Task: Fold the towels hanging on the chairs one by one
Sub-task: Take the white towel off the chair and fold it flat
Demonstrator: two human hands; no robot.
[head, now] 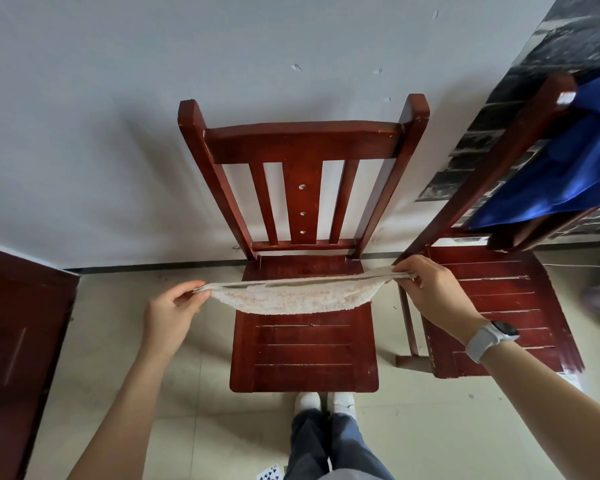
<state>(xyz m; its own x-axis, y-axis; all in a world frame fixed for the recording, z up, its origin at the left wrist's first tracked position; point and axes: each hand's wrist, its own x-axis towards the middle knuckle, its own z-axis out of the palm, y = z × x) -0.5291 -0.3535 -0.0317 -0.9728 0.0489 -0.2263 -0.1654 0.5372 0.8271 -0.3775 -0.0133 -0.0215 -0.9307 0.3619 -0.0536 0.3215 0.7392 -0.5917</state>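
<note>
Both hands are up over the seat: the left hand (pixel 174 306) pinches one end of the towel (pixel 291 295) between thumb and curled fingers, and the right hand (pixel 430 289), a watch (pixel 492 336) on its wrist, grips the other end with the fingers wrapped over the top edge. The towel is stretched between them, hanging in the air just above the front half of the middle chair (pixel 303 341), its lower edge sagging in a shallow curve toward the slats; whether it brushes the wood I can't tell. Now the danger, as I read it: those are small end grips on a doubled strip, so if either pinch lets one layer slip, the fold opens and the edges go out of line. Pull unevenly and the sag shifts to one side, giving a crooked crease. Lower it carelessly and the hanging edge could catch on the seat and bunch. The towel itself is pale beige, a looped terry weave with a faint orange tint, already looking folded lengthwise into a narrow band, with a flat hem running along the top edge. Over on the right chair (pixel 492 306), a blue towel (pixel 568 168) drapes over the backrest, not yet folded.
</note>
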